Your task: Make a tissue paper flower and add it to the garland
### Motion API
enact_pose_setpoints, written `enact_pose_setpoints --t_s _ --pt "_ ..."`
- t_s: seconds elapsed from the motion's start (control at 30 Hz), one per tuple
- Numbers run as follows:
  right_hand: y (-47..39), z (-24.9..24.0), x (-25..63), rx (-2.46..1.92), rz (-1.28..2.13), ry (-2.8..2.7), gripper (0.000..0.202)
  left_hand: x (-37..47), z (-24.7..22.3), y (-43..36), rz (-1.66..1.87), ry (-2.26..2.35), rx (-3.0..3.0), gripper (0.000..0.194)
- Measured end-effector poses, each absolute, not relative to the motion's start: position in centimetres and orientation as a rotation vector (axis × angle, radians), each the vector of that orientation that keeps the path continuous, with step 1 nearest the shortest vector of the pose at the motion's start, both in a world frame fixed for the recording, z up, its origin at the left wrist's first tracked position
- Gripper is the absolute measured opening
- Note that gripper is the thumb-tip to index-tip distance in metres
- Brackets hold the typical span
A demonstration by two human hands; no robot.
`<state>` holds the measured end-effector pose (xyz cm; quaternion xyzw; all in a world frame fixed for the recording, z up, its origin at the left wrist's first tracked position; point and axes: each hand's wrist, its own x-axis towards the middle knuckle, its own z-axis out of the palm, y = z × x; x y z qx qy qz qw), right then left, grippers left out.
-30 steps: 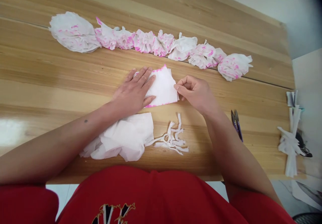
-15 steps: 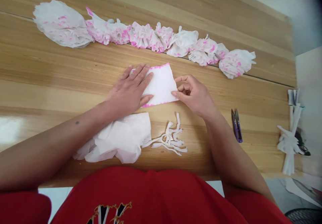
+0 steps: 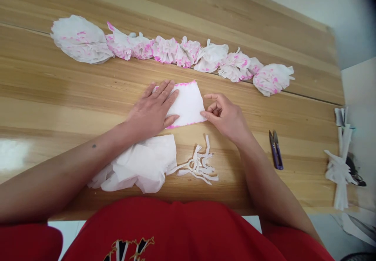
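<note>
1. Pink-edged paper (image 3: 188, 103) lies flat on the wooden surface (image 3: 88, 83) near the middle of the frame, its white face up and pink colour along its upper and lower edges.
2. Left hand (image 3: 154, 106) is palm down over the paper's left part, fingers fairly straight and slightly parted, thumb spread away from them.
3. Right hand (image 3: 225, 116) is at the paper's right edge, thumb tip touching near the lower right corner; the index finger reaches out above and the other fingers curl. Whether they pinch the edge, I cannot tell.
4. Below the left hand, a heap of white paper (image 3: 141, 163) sits partly hidden by the left forearm. Thin white strips (image 3: 199, 167) lie tangled at its right, one reaching the heap.
5. Across the upper frame runs a row of ruffled white-and-pink puffs (image 3: 166, 49), larger at the left end.
6. Right of the right forearm lie purple-handled snips (image 3: 275, 151), blades pointing up the frame.
7. At the far right is a tied white bundle (image 3: 340, 167), with something dark beside it, too unclear to name.
</note>
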<state>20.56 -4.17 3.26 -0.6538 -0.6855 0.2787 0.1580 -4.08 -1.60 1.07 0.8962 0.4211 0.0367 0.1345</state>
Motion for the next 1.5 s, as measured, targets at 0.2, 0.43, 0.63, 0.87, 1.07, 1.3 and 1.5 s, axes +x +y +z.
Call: enact_pose_setpoints --t_s 0.2,0.43,0.63,0.87,1.07,1.3,1.5 --pt "-5.2 3.7 17.2 -1.521 0.524 -2.431 0.054 -4.2 0.7 -1.7 0.169 1.226 2.643 0.071" --pt "-5.2 2.6 17.6 -1.404 0.531 -2.765 0.083 -4.2 1.0 -1.8 0.137 1.250 2.675 0.071" --pt "-5.5 2.4 19.5 -1.572 0.457 -2.685 0.079 -4.3 1.4 -2.2 0.052 1.371 2.646 0.077" --pt "-4.3 4.2 19.4 -1.471 0.476 -2.570 0.062 -5.9 2.9 -0.9 0.102 1.334 2.547 0.077" --pt "-1.7 3.6 15.7 -1.365 0.357 -2.562 0.052 -4.9 4.3 -1.1 0.333 1.289 2.608 0.062" --pt "-1.4 0.8 17.6 -1.466 0.301 -2.674 0.073 -5.1 0.3 -2.8 0.181 1.369 2.731 0.065" --pt "-1.8 1.3 20.5 -1.654 0.291 -2.590 0.070 -6.1 0.1 -2.6 0.196 1.459 2.685 0.073"
